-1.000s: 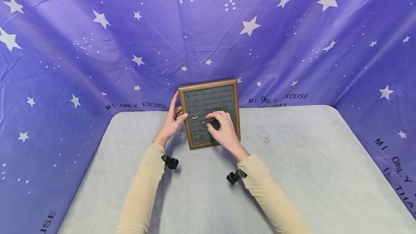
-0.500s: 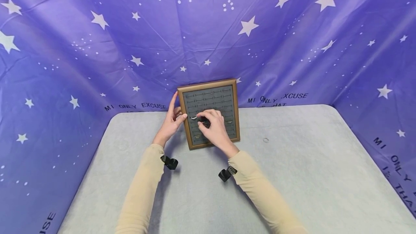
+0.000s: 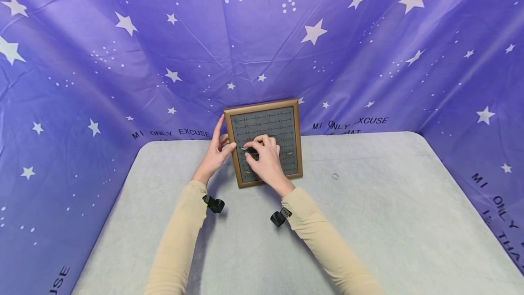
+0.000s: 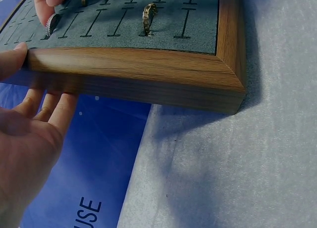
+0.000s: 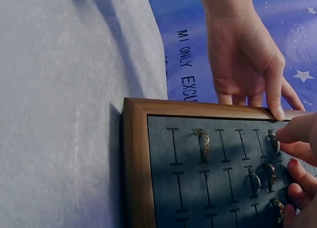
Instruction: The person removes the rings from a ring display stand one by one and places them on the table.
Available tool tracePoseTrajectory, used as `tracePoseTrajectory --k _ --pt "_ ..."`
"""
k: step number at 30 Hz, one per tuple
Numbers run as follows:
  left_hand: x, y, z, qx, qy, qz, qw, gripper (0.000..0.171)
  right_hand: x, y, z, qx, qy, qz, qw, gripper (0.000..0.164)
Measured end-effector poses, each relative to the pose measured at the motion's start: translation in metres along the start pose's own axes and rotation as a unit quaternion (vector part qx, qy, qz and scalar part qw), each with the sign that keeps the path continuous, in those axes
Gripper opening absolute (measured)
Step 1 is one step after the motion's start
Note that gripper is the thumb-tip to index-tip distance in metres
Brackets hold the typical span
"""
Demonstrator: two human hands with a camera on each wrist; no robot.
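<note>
A wooden-framed ring display board (image 3: 264,122) leans upright near the back of the table, its dark felt face cut with rows of slots. My left hand (image 3: 213,156) holds its left edge, thumb on the front rim and fingers behind. A silver ring (image 5: 275,143) sits in a slot close to that edge. At this ring is my right hand (image 3: 266,160), a fingertip against it and the thumb slightly apart. Other slots hold a gold chain-like ring (image 5: 204,145), another silver ring (image 5: 255,182) and a gold ring (image 5: 270,174).
One loose ring (image 3: 335,176) lies on the grey cloth-covered table (image 3: 389,213), right of the board. Purple starry curtains (image 3: 262,35) hang behind and at both sides. A small black camera (image 3: 280,217) is strapped to each wrist.
My right hand has moved left across the board, from its middle to the silver ring by the left edge. The left hand and the board have stayed put.
</note>
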State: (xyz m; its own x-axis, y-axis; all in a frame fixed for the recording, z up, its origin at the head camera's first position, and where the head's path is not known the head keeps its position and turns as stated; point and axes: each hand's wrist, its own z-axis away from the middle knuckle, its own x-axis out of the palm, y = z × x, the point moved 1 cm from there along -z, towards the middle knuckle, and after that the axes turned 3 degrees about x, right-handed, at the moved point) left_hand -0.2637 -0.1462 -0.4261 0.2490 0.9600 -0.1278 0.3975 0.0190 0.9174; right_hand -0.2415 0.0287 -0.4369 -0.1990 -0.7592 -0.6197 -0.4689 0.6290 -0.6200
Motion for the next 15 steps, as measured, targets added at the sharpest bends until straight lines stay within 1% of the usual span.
tracePoseTrajectory --k 6,11,15 --pt "0.0 0.002 0.0 0.0 0.003 0.011 0.9999 0.084 0.006 -0.003 -0.002 0.019 0.006 0.012 1.0 0.01" --pt "0.0 0.001 -0.001 -0.003 0.003 0.008 1.0 0.084 0.01 -0.005 -0.003 0.024 0.021 0.017 0.999 0.007" --pt "0.001 0.001 -0.001 -0.003 0.003 0.008 1.0 0.085 0.011 -0.004 -0.003 0.029 0.023 0.019 0.999 0.004"
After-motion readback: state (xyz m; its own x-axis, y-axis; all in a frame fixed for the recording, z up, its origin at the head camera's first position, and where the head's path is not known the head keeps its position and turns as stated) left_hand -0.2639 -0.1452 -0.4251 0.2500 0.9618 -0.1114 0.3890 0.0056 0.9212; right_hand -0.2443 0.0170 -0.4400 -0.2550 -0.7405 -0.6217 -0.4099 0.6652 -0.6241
